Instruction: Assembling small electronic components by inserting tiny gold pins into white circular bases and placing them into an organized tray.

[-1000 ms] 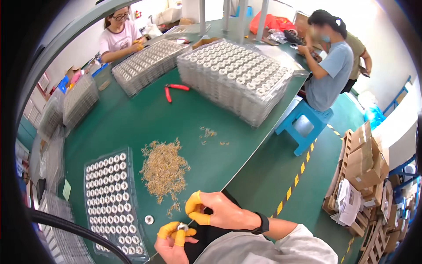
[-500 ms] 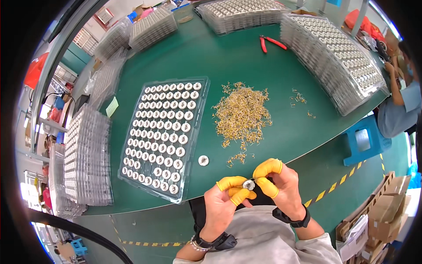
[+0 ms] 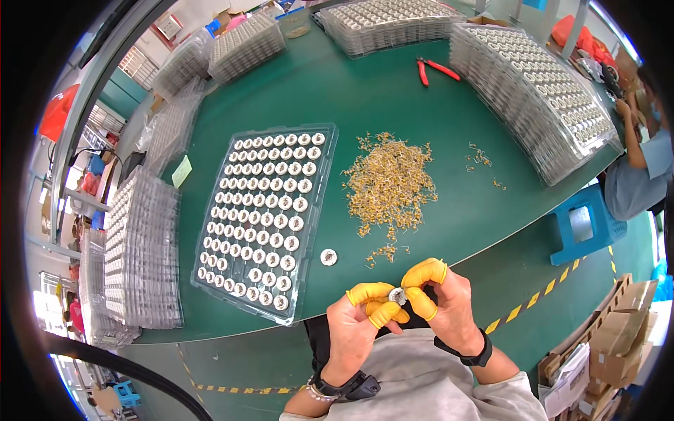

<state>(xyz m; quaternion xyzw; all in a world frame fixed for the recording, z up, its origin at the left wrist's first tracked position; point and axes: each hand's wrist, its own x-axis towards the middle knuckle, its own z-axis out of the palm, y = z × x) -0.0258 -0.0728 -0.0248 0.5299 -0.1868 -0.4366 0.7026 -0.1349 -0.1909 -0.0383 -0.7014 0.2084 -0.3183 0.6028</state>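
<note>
Close to the table's front edge, my left hand (image 3: 357,317) grips a small round white part (image 3: 398,295) with a metallic-looking middle between thumb and fingers. My right hand (image 3: 444,300) has its thumb and forefinger pinched together against that part's right side; anything tiny between them is hidden. Yellow finger cots cover the working fingertips of both hands. A matching white disc-shaped part (image 3: 328,257) lies alone on the table. Left of it, a clear plastic tray (image 3: 300,284) carries rows of such parts, with one gap near its lower rows. Beyond my hands spreads a heap of small yellow-bodied components with wire leads (image 3: 390,184).
Red-handled pliers (image 3: 437,70) lie at the back. Tall stacks of filled trays stand at the right (image 3: 523,119), far side (image 3: 386,28) and left (image 3: 144,252). Some loose leads (image 3: 479,156) sit right of the heap. A blue stool (image 3: 586,224) and a seated person (image 3: 642,161) are at the right.
The fingers of my right hand have come in closer against the round part. My left hand keeps its hold. The whole view has shifted very slightly.
</note>
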